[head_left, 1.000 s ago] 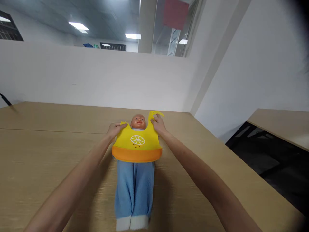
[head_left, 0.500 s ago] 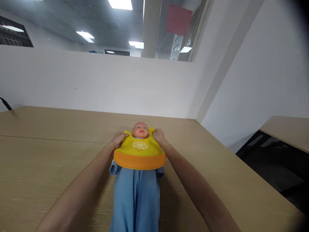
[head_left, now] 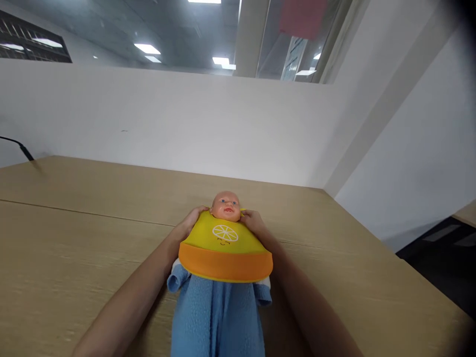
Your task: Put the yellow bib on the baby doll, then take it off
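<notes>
Wooden table (head_left: 74, 238) under us carries the doll (head_left: 225, 208) lying face up, bib (head_left: 223, 248) already across its chest. Our left hand (head_left: 191, 222) and right hand (head_left: 255, 220) pinch the straps at its neck; fastening remains, we judge.

My left hand (head_left: 190, 222) grips the yellow bib (head_left: 223, 245) at its upper left corner, and my right hand (head_left: 254, 220) grips the opposite corner, both just beside the doll (head_left: 225, 206) at its neck. The bib, with an orange pocket lip and a white lemon-slice print, lies across the doll's chest. The doll lies face up in a blue fleece suit.
</notes>
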Tool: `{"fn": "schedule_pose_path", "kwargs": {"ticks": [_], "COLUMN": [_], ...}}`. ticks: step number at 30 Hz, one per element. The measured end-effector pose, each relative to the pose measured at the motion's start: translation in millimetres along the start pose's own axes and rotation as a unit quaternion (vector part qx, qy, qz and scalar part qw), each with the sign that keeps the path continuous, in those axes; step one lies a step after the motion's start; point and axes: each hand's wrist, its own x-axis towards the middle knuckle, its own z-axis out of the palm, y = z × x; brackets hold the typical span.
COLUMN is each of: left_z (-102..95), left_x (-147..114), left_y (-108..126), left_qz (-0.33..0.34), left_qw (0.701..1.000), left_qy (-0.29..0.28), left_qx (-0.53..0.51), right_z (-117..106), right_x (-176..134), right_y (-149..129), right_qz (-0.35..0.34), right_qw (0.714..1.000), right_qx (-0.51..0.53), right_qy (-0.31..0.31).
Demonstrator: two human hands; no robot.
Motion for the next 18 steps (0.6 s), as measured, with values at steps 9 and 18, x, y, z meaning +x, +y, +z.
{"fn": "schedule_pose_path", "kwargs": {"ticks": [9, 18], "left_z": [-8.7, -14.0], "left_x": [6, 10], "left_y": [-6, -9], "left_qz": [0.003, 0.021], "left_qw": [0.999, 0.999], "left_qy": [0.014, 0.003], "left_qx": [-0.034, -0.029], "right_z": [6, 3], "right_x": [5, -9], "right_y": [-3, -25], "right_qz": [-0.047, -0.001], "right_qw": [0.995, 0.994], "right_qx": [0.076, 0.065], "right_qy": [-0.043, -0.083]}}
